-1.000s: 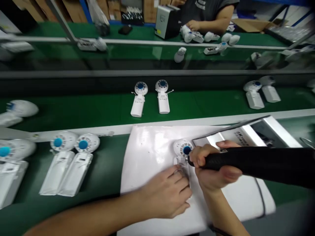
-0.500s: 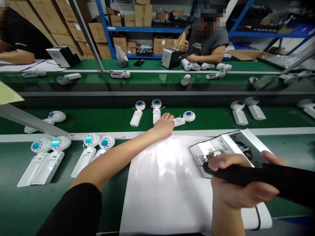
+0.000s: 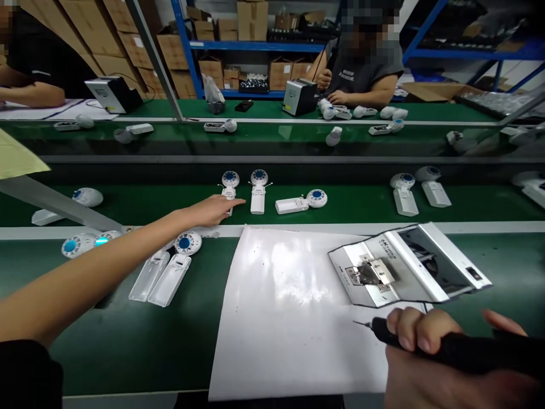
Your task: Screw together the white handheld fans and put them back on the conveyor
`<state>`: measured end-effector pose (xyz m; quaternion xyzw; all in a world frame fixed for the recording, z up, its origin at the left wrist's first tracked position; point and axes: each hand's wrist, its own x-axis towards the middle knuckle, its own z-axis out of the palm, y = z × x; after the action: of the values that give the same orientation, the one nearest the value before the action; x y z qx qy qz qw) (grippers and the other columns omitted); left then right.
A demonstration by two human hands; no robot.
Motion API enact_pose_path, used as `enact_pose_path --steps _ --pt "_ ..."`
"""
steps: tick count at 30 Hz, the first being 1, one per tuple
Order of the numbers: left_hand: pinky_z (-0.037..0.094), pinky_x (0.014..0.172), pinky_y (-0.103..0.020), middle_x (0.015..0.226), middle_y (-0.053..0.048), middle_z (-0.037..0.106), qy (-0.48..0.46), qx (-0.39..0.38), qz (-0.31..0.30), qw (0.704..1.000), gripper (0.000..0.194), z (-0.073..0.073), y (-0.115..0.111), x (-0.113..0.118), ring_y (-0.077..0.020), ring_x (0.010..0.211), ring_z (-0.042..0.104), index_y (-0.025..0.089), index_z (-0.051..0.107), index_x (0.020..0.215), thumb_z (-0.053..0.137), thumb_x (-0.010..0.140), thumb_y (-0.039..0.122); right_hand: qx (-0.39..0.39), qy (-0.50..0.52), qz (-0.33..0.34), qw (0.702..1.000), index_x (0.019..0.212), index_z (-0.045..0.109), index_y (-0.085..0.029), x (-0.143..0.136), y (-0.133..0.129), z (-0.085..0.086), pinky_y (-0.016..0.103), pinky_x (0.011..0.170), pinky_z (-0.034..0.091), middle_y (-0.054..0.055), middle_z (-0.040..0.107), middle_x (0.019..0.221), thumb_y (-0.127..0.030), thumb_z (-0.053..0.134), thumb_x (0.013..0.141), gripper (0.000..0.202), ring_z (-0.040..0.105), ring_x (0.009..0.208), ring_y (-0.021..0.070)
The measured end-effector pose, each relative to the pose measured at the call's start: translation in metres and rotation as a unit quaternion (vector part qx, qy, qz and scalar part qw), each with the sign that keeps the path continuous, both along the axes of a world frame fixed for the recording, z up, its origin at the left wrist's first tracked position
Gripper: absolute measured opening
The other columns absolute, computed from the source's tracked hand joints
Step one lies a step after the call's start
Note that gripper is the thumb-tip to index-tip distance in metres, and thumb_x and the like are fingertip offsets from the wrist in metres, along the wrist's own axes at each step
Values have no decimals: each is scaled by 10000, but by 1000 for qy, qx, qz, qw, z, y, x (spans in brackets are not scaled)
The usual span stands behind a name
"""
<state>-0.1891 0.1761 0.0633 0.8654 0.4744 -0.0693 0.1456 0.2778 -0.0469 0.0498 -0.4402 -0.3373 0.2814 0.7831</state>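
My left hand (image 3: 209, 211) reaches over the green conveyor belt (image 3: 349, 207), fingers stretched out at a white handheld fan (image 3: 230, 180) with a blue disc in its round head. The hand covers most of that fan's handle; whether it grips cannot be seen. Just right of it stands a second fan (image 3: 258, 199), and a third fan (image 3: 293, 205) lies sideways. My right hand (image 3: 426, 335) is closed around a black electric screwdriver (image 3: 464, 352), its thin bit pointing left above the white sheet (image 3: 272, 341). Behind it sits a silver screw feeder (image 3: 409, 261).
Several fans, among them this one (image 3: 170, 281), lie on the green bench (image 3: 106, 352) at left, partly under my forearm. A slanted metal post (image 3: 59, 201) rises beside them. More fans (image 3: 404, 196) sit on the belt at right. Two co-workers sit across the line, one (image 3: 361, 74) facing me.
My left hand has moved left along the belt, away from the sideways fan to the leftmost upright one. My right hand has drawn the screwdriver back from the screw feeder, toward me.
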Motion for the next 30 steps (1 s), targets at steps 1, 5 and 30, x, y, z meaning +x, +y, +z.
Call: enact_pose_path --steps 1,5,30 --pt "518 1055 -349 1348 -121 776 -15 1 0 1000 648 -7 1 9 -294 1276 699 251 468 1750 490 1102 227 26 -28 8 999 1207 697 -440 -2 6 3 339 362 328 -104 430 486 -957 662 801 659 265 337 179" --pt "528 1086 -383 1359 -150 779 -58 22 20 998 437 -24 5 52 -331 1284 703 188 744 1452 537 1076 271 95 -95 13 991 1213 607 -360 -12 30 28 301 340 374 -135 514 513 -919 668 886 650 328 317 159" --pt "563 996 -444 952 -47 603 -296 229 -99 922 187 -72 -234 187 -235 892 541 187 668 1114 582 1064 28 134 -104 100 980 1247 662 -336 -51 41 63 277 331 374 -125 484 548 -838 628 987 566 343 324 129"
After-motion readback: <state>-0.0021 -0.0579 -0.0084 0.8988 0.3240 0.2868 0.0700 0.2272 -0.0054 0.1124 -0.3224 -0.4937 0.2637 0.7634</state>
